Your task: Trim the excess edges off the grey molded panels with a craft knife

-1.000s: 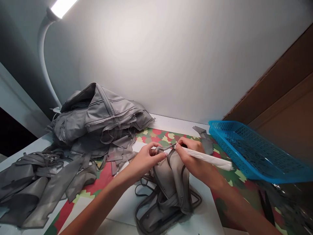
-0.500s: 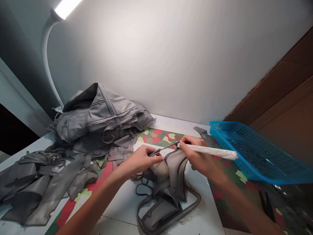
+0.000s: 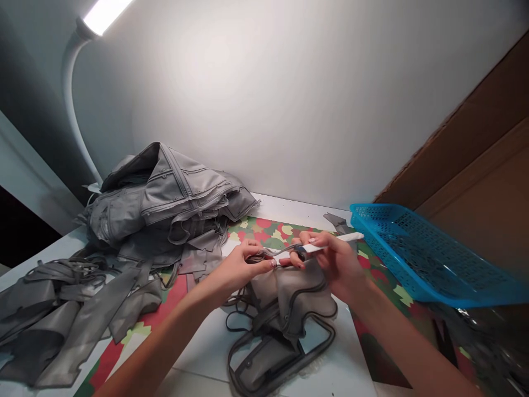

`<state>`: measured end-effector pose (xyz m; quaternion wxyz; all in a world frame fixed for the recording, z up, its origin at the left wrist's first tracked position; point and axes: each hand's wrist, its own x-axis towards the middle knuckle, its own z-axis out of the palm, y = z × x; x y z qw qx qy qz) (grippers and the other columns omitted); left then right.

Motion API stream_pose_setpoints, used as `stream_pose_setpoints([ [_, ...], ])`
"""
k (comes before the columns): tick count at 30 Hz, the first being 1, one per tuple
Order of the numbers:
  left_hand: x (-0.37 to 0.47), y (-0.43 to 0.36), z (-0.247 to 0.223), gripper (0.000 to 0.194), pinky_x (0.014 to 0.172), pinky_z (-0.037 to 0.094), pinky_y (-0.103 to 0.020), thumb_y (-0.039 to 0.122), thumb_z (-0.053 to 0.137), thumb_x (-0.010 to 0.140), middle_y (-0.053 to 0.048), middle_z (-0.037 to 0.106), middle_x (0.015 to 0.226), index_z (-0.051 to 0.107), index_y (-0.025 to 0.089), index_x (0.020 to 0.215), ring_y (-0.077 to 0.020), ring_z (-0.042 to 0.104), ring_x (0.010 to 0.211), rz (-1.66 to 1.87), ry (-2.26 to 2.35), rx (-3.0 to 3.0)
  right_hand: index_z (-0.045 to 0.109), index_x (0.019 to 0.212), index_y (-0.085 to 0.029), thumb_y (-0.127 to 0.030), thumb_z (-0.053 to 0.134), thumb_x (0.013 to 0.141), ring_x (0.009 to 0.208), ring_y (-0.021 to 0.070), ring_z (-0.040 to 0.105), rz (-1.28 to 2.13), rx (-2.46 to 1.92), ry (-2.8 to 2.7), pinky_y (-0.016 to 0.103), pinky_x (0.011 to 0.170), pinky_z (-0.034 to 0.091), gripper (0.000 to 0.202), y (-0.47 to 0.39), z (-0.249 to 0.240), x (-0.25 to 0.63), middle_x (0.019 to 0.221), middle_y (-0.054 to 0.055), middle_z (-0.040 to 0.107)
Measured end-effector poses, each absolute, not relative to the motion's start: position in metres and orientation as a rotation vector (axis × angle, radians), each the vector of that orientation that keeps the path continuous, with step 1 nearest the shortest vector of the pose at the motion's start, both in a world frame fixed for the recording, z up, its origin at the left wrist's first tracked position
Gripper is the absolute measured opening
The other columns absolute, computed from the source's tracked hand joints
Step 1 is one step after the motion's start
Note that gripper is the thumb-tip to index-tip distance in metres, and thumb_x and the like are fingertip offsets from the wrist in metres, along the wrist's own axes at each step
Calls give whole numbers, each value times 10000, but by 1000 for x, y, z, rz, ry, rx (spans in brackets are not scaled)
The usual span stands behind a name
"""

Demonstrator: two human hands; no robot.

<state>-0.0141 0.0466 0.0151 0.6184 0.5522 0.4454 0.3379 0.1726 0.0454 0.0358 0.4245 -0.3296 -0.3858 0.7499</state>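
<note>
My left hand [image 3: 243, 266] pinches the upper edge of a sewn grey leather piece [image 3: 289, 289], with a narrow strip running from its fingers toward the right. My right hand [image 3: 330, 259] is closed around a slim tool with a white wrapped handle [image 3: 351, 237]; its dark tip sits among the fingers and its kind cannot be made out. The right fingertips are close to the top of the leather, and whether they grip it too is hidden. Below both hands, the rest of the piece and its dark-edged straps [image 3: 264, 364] hang down onto a white board [image 3: 198, 364].
A large heap of grey leather pieces [image 3: 177, 187] stands at the back left, with loose cut strips [image 3: 82, 314] in front. To the right are a blue plastic basket [image 3: 413, 259], black scissors-like handles [image 3: 444, 342] and a cardboard box [image 3: 475, 143]. A lamp [image 3: 68, 94] rises behind.
My right hand has turned and the white-handled tool now lies back between its fingers, its handle showing shorter. The leather's right part has spread outward. My left hand stays about where it was.
</note>
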Motion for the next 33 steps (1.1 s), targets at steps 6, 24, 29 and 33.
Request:
stream_pose_setpoints([
  [6,-17,47,17,212,579,357,-203,319,682,687,-30,586,743,653,123,760,-111,508,646,705,771,985,425,535,-173,-184,475,652,466,76,298,1951,-701,-829,229,517,368,127,48,32,175,586,-36,372],
  [24,-15,43,17,178,528,281,-176,192,680,647,39,459,647,529,149,731,-73,388,579,550,722,990,434,540,-166,-219,527,640,467,76,297,1952,-844,-1039,204,420,232,146,51,47,191,563,-29,364],
  [29,-14,44,8,102,547,272,-196,192,678,658,30,523,631,625,121,710,-94,410,610,524,872,1169,468,585,-190,-280,525,657,575,138,446,1726,-986,-1154,264,551,363,129,53,47,188,591,-7,450],
  [33,-15,46,7,125,534,261,-201,234,672,675,40,496,612,608,128,687,-87,394,583,557,910,1187,528,507,-186,-215,613,626,770,193,470,1415,-1147,-1342,287,663,359,149,54,49,192,732,28,525],
])
